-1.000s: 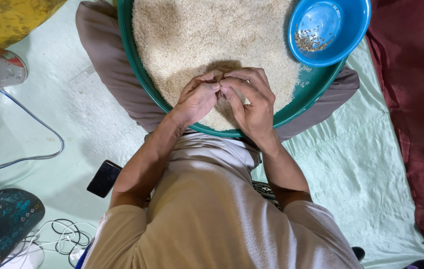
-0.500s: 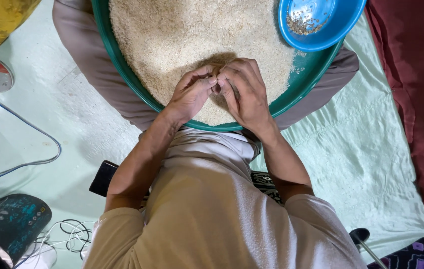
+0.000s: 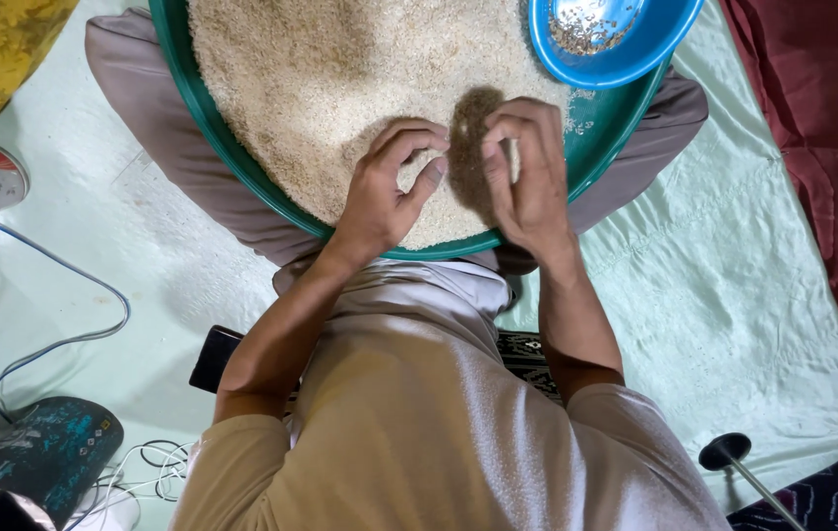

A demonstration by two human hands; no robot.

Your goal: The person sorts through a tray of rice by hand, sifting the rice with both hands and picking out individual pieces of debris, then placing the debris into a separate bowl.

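— rice fills most of the big green tray, which sits across the person's lap. where are the hands in all this?

— both at the near edge of the pile. left hand lies palm down on the grains, fingers curled. right hand is just beside it, a little farther right, fingers bent down towards the grains.

— and between them?

— a small dark patch where the tray bottom seems to show, or shadow falls; hard to say which. it runs away from the body, its long way pointing up the tray. it lies right of the left hand and touches the right fingertips, so the right hand is nearer.

— is either grip closed on anything?

— left grip is loosely apart, thumb off the fingers, nothing held. right one i cannot tell: the tips bunch together, but whether a grain is pinched there is hidden.

— other containers?

— a blue bowl rests on the tray's far right rim, well beyond the right hand. inside lies a thin scatter of darker bits, too small to name. pale green cloth covers the floor around.
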